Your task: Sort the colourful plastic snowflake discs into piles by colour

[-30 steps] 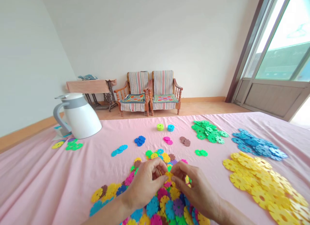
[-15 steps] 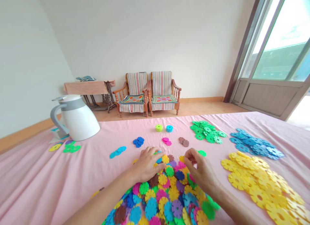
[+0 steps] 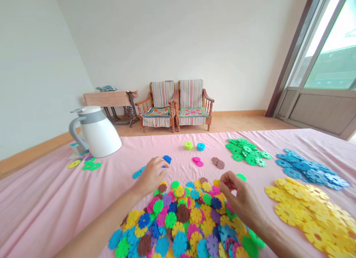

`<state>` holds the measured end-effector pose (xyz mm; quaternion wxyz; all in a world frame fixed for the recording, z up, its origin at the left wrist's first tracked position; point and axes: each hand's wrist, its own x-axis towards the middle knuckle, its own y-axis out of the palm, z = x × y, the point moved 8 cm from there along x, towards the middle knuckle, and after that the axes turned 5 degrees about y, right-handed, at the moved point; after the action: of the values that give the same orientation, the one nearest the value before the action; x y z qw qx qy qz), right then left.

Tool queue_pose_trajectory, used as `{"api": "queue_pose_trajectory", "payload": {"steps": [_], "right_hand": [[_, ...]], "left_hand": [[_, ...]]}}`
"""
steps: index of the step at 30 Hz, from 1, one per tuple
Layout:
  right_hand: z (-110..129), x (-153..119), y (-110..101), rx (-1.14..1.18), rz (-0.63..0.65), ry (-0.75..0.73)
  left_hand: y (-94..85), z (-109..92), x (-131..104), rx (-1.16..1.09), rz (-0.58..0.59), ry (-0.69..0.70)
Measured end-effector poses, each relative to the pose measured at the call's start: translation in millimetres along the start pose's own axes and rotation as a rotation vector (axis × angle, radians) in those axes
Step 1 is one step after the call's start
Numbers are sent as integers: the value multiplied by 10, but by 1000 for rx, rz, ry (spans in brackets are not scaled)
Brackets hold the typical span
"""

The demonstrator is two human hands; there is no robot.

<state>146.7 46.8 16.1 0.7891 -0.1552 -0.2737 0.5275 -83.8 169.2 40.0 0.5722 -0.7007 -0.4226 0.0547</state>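
Note:
My left hand (image 3: 152, 175) reaches over the cloth at the far left edge of a mixed heap of notched plastic discs (image 3: 194, 217). Its fingers are extended, with the thumb apart and nothing visible in them. Just past its fingertips lie a few dark blue discs (image 3: 167, 159), partly covered by the hand. Light blue discs (image 3: 138, 172) sit left of the wrist, also partly hidden. At the heap's right side my right hand (image 3: 241, 195) is closed, thumb and fingers curled together. Whatever those fingers hold, if anything, is hidden.
Sorted piles of green (image 3: 246, 152), blue (image 3: 310, 169) and yellow discs (image 3: 311, 213) lie to the right. Small pink (image 3: 197, 161) and brown groups (image 3: 218, 163) and two short stacks are farther back. A white jug (image 3: 101, 134) stands left on the pink tablecloth (image 3: 50, 209).
My left hand has lifted off the heap and moved left to beside the dark blue discs. My right hand stays curled at the heap's right side. The view has turned slightly left.

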Motion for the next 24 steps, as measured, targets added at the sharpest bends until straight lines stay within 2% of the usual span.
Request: {"api": "queue_pose_trajectory", "payload": {"steps": [3, 5, 7, 18, 21, 24], "right_hand": [[-12, -1, 22, -5, 16, 5], [-29, 0, 38, -9, 26, 8], [-50, 5, 48, -15, 32, 8], [-51, 15, 8, -78, 13, -23], [-54, 15, 9, -75, 7, -19], [-53, 12, 11, -72, 2, -12]], "left_hand": [[-71, 478, -50, 159, -47, -75], [-76, 660, -102, 181, -38, -86], [-72, 744, -159, 175, -22, -81], [-225, 868, -384, 187, -2, -96], [-246, 831, -325, 203, -17, -103], [-175, 715, -134, 196, -23, -75]]}}
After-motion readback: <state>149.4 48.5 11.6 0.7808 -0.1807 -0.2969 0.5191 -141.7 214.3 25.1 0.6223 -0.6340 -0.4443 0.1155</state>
